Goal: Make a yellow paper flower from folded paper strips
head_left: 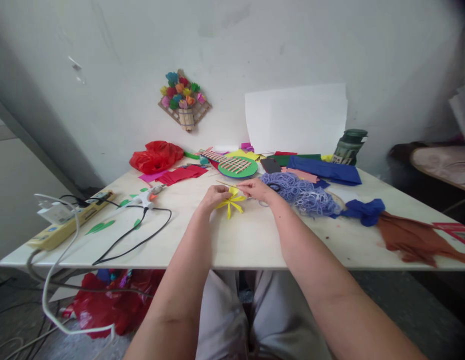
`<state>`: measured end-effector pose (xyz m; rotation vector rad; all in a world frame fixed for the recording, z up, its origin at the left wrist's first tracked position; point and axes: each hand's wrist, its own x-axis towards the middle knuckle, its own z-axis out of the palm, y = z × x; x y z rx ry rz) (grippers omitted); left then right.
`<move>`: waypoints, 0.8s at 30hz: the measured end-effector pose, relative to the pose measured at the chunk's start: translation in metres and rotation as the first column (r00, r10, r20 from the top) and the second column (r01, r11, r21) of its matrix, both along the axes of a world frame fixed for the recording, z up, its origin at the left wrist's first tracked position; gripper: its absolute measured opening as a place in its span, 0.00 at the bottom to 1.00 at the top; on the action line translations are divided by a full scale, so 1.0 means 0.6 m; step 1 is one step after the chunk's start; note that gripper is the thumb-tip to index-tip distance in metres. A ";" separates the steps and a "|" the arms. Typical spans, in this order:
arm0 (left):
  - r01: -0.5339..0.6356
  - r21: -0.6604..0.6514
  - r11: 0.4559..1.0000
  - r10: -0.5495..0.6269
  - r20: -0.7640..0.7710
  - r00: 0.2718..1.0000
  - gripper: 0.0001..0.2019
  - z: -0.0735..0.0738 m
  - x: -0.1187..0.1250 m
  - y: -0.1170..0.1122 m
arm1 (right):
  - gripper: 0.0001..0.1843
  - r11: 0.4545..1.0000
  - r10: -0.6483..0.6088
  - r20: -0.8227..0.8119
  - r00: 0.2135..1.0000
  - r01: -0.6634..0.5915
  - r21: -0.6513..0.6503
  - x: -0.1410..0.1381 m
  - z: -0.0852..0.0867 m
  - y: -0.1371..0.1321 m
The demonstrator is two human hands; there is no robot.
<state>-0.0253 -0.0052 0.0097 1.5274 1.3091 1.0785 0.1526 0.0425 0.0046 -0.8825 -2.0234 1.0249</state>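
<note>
Bare forearms (315, 265) stretch forward above grey trousers (221, 310), reaching over the near edge of a pale tabletop (190, 245). Upright against the wall behind it stands a large white sheet (296, 117). Below the tabletop, at left, is a red plastic bag (104, 305). Rumpled brown material (412, 239) lies at the right, next to a tangle of bluish-violet yarn (300, 192) and folded blue material (326, 170). A yellow power strip (67, 227) runs along the left side. On the wall hangs a lattice decoration (186, 117) with many-coloured flowers. Crumpled red plastic (157, 156) sits toward the back left, and a green disc (238, 170) crossed by pale strips lies just beyond the hands. A dark green jar (348, 147) stands at the back right.

Near the middle, the left hand (214, 197) has its grip narrowed on a petal of the yellow flower (232, 201), which is spread between the two hands. The right hand (256, 189) has a narrow grip too, its fingertips pinching a thin stick (226, 184) just above the petals. Left of them lie a glue gun (146, 198) and, smaller, green leaf shapes (100, 227).
</note>
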 end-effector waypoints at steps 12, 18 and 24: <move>0.075 -0.035 0.997 -0.072 0.088 0.994 0.09 -0.007 -0.003 0.002 | 0.21 0.997 -0.024 0.027 0.999 0.022 0.077 -0.002 0.006 -0.005; 0.077 -0.056 0.995 -0.069 0.141 0.988 0.10 -0.009 -0.002 0.002 | 0.22 0.995 -0.008 0.008 1.000 0.007 0.101 -0.005 0.001 -0.001; 0.009 -0.020 1.000 -0.006 0.130 0.992 0.06 -0.010 -0.005 0.005 | 0.22 0.997 0.010 0.013 1.000 -0.011 0.078 -0.010 0.005 -0.008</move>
